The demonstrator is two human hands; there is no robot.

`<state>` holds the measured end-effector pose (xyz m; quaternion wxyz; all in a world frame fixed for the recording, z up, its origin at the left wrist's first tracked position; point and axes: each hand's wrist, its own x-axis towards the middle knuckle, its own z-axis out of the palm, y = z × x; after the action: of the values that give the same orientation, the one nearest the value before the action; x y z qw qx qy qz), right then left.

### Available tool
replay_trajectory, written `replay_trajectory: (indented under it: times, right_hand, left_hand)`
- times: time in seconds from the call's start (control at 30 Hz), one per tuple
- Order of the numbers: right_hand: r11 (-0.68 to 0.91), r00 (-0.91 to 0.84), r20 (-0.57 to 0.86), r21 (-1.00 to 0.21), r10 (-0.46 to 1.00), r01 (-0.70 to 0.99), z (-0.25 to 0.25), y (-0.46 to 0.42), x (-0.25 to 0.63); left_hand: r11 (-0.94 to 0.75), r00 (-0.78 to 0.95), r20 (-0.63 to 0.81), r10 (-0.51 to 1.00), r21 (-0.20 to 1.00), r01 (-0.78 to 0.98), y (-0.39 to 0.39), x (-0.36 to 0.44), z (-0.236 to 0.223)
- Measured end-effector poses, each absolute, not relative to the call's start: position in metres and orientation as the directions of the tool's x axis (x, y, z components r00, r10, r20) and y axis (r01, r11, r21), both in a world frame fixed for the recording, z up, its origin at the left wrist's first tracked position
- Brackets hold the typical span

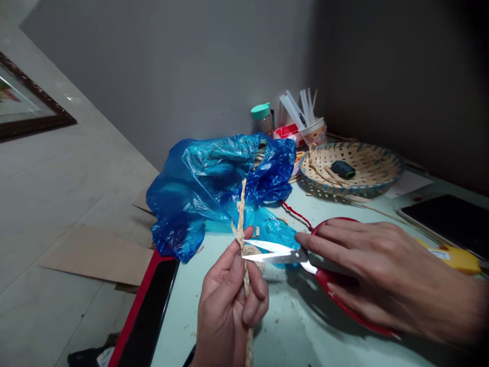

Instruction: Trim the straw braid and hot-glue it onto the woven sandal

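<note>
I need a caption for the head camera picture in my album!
Left hand pinching a braided cord, right hand holding open red-handled scissors, blade tips at it.

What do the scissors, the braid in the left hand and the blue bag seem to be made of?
Scissors: the blades look like smooth polished metal, probably steel, because they shine; the red handles may be plastic.
Braid: matte plant fibre, perhaps straw, judging by its pale, flat strands.
Bag: thin, glossy plastic film, as it is crinkled and partly see-through.

braid (pixel 246 282): cut by bottom edge | picture frame (pixel 42 126): cut by left edge
</note>
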<state>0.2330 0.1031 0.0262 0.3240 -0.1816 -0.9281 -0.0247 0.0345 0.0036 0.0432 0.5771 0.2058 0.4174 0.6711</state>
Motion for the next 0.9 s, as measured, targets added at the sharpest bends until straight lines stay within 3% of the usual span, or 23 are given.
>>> replay_trajectory:
  times: [0.27, 0.37, 0.53, 0.9]
  right_hand:
    - [0.938, -0.778, 0.537, -0.082, 0.327, 0.338, 0.0249, 0.1034, 0.2363]
    - [0.932, -0.754, 0.57, -0.061, 0.326, 0.357, 0.0251, 0.1032, 0.2366]
    - [0.929, -0.772, 0.544, -0.042, 0.33, 0.367, 0.026, 0.1035, 0.2366]
    - [0.92, -0.704, 0.679, 0.108, 0.208, 0.377, 0.0262, 0.1039, 0.2336]
  left_hand:
    - [-0.007, -0.273, -0.189, 0.943, 0.81, -0.586, 0.0039, 0.0383, 0.0448]
    - [-0.007, -0.268, -0.179, 0.947, 0.821, -0.571, 0.0028, 0.0384, 0.0421]
    - [0.064, -0.208, -0.205, 0.956, 0.842, -0.536, 0.0007, 0.04, 0.0398]
    - [0.092, -0.141, -0.198, 0.97, 0.837, -0.539, -0.0006, 0.0374, 0.0376]
